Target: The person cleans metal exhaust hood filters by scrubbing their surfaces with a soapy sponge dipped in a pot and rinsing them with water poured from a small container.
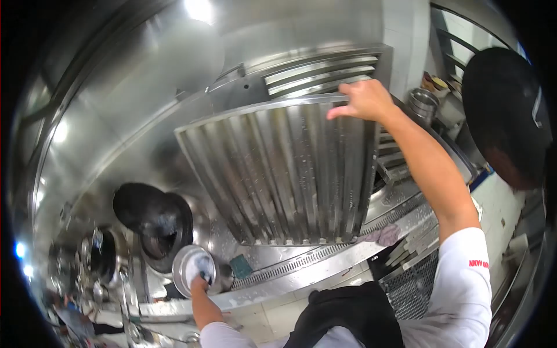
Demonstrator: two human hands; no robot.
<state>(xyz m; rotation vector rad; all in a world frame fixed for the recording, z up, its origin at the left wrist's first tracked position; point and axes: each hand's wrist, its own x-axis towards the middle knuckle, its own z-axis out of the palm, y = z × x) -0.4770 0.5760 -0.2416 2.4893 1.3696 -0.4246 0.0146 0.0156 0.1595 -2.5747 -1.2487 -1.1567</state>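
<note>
The broad ribbed metal panel [272, 174] stands tilted above the steel counter [229, 301], its lower edge close to the slotted drain strip [307, 257]; whether that edge bears on the counter is hard to tell. The right hand [369, 100] has hold of the top rim near its right corner, thumb over the near face and the other fingers mostly hidden, so the grip is closed around a thin frame. The panel looks stiff and fairly heavy for its size, awkward rather than fragile, and the wet drops on its ribs suggest a slippery surface. The frame seems the surest place to take it, ideally at two opposite sides, since a hold at one corner would let it swing. The left hand [201, 283] reaches into a round metal bowl [178, 271] with whitish contents; its fingers are partly hidden, and I cannot tell how far they are closed or what the dark bit beside them is. Just right of the bowl lies a green pad [241, 267]; a greyish cloth [387, 235] lies by the panel's lower right corner. Farther left, beyond the bowl, sits a black wok [136, 206], and behind the panel are metal louvres [319, 77].
</note>
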